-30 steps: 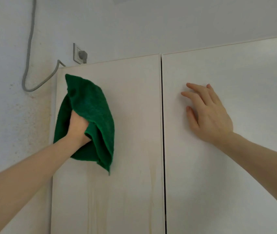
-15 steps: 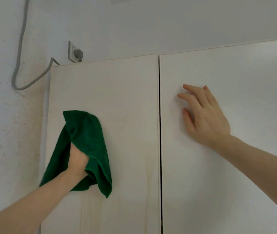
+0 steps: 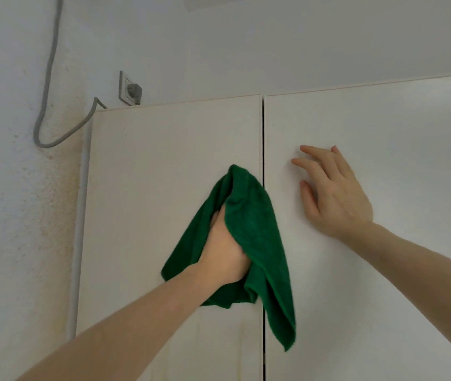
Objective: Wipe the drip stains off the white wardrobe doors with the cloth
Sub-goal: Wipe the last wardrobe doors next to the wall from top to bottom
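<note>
White wardrobe doors (image 3: 164, 166), left hand (image 3: 223, 251) clutching green cloth (image 3: 257, 232), right hand (image 3: 337, 196) pressed flat, fingers straight

Speckled wall (image 3: 12, 215) w/ socket (image 3: 125, 88), cable (image 3: 48, 78)

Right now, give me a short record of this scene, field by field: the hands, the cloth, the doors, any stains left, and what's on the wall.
left hand: left hand grips the green cloth against the left door
right hand: right hand rests flat on the right door
cloth position: beside the door gap, a corner hanging over the gap
stains: faint yellowish drip streaks low on left door
wall: socket with plug, grey cable
</note>
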